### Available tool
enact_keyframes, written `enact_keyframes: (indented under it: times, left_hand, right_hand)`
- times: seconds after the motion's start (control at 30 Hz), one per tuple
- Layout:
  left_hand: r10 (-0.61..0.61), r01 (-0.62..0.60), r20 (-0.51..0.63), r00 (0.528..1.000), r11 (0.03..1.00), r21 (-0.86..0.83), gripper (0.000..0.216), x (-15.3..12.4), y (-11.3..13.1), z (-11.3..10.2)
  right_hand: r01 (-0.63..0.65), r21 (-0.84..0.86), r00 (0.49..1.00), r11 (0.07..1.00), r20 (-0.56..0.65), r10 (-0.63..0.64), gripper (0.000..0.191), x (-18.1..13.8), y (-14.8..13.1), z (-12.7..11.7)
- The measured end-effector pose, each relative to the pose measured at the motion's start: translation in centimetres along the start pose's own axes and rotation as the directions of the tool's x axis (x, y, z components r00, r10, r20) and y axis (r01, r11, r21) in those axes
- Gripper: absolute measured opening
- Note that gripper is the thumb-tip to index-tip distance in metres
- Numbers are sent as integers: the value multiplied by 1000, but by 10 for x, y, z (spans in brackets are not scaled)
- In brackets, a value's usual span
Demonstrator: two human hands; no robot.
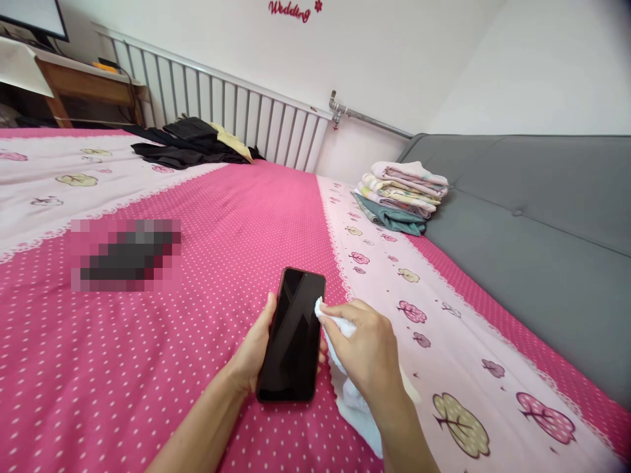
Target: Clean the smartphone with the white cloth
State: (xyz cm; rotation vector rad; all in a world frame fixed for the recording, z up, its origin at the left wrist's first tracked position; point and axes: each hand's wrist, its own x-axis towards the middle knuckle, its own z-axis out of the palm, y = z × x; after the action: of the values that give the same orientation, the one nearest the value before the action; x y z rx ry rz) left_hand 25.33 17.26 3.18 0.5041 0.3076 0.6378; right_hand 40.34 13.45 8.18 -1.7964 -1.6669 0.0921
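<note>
A black smartphone (292,341) with a dark screen is tilted up above the pink bedspread. My left hand (255,348) grips it from the left and underneath, its thumb along the left edge and fingertips showing past the right edge. Between the thumb and fingers of my right hand (367,338) is a pinched white cloth (357,414). One bunched corner of that cloth meets the phone's upper right edge; the remainder hangs below my right palm, partly hidden by the wrist.
A blurred dark object (131,253) lies on the bedspread (221,243) to the left. Dark clothes (190,141) are heaped farther back. Folded fabrics (401,194) are stacked against the grey headboard (532,210). Behind the bed stand a white radiator (221,92) and a wooden desk (89,82).
</note>
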Motion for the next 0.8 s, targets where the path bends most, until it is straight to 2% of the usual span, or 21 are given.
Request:
enact_keyframes:
  times: [0.37,0.8]
  left_hand:
    - [-27,27,-58,998,1000,-9,83,1,-1,-2]
    - [-6,5,-20,1000,1000,-30,80,-1,2,2]
  right_hand:
    - [-5,-14,999,1000,33,5,14,-1,0,0]
    - [3,25,999,1000,41,-4,18,1,-4,-2]
